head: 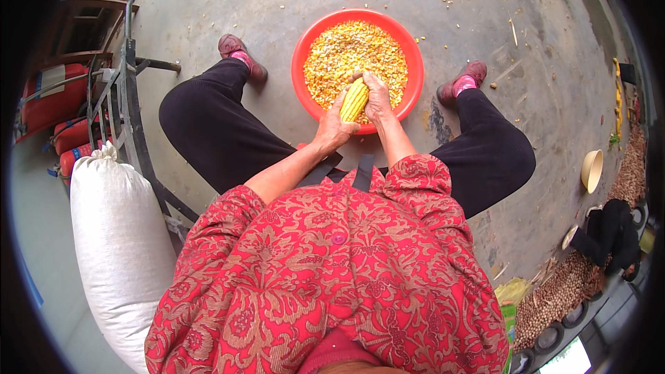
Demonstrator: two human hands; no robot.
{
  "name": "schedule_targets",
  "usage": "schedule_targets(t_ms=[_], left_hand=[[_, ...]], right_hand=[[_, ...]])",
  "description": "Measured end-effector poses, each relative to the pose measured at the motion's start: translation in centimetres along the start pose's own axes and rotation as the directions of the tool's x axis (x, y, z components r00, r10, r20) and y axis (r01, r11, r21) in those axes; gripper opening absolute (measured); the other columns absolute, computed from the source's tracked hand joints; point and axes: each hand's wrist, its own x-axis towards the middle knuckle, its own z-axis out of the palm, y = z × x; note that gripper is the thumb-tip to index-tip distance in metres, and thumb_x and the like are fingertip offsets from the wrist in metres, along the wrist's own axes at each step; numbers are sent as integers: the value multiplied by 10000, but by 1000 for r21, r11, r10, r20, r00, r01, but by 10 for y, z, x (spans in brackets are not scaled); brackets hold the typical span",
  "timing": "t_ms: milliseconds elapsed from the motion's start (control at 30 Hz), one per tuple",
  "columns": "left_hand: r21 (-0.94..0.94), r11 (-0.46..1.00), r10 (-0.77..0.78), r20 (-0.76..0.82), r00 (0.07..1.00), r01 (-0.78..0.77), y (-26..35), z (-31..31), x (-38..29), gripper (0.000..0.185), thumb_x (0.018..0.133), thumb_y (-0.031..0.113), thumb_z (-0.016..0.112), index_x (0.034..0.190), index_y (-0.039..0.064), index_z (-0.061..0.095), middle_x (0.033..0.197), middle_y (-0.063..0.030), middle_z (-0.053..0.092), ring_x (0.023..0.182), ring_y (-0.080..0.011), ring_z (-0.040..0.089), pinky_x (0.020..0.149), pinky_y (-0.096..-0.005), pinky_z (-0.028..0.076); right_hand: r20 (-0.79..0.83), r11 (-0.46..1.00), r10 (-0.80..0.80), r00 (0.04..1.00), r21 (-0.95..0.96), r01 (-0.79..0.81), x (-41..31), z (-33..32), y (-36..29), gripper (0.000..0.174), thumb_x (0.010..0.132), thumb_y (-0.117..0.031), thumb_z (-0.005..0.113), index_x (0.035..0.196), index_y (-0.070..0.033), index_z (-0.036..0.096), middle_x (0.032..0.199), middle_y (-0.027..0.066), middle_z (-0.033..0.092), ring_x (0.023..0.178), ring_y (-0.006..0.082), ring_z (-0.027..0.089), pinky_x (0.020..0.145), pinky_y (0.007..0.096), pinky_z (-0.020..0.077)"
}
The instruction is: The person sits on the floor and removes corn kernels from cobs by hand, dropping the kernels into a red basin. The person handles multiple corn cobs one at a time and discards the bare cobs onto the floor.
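Between both hands, over the near part of a red plastic basin, is a yellow ear of corn (355, 101). My left hand (335, 123) grips its lower left side, the thumb lying across the near end. My right hand (375, 94) holds the upper right side, with fingertips at the far end. Loose yellow corn kernels (358, 52) fill much of the red basin (415, 70), which stands on the floor between my feet. Some kernels under the hands are hidden.
A full white woven sack (119, 249) leans by a black metal frame (136, 114) at left, near red cylinders (78, 135). Scattered kernels lie on the concrete floor (249, 5). At right are a cream bowl (592, 171), a person in dark clothes (610, 234) and a brown heap (545, 301).
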Motion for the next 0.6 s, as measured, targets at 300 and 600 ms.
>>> schedule_targets(t_ms=[300, 600], left_hand=[[410, 910, -47, -65, 997, 70, 2, 6, -5, 845, 678, 204, 655, 1416, 233, 245, 964, -235, 636, 907, -418, 619, 809, -503, 487], [503, 864, 37, -33, 999, -15, 4, 6, -10, 863, 680, 196, 664, 1429, 216, 235, 951, -231, 639, 893, -409, 624, 805, -498, 484]], right_hand=[[-148, 989, -78, 986, -139, 57, 8, -11, 24, 291, 953, -286, 453, 862, -34, 566, 769, 115, 620, 622, 216, 612, 571, 326, 530], [-194, 995, 57, 979, 90, -40, 5, -15, 15, 342, 971, -364, 400, 904, -47, 509, 789, 158, 623, 647, 288, 620, 622, 409, 543]])
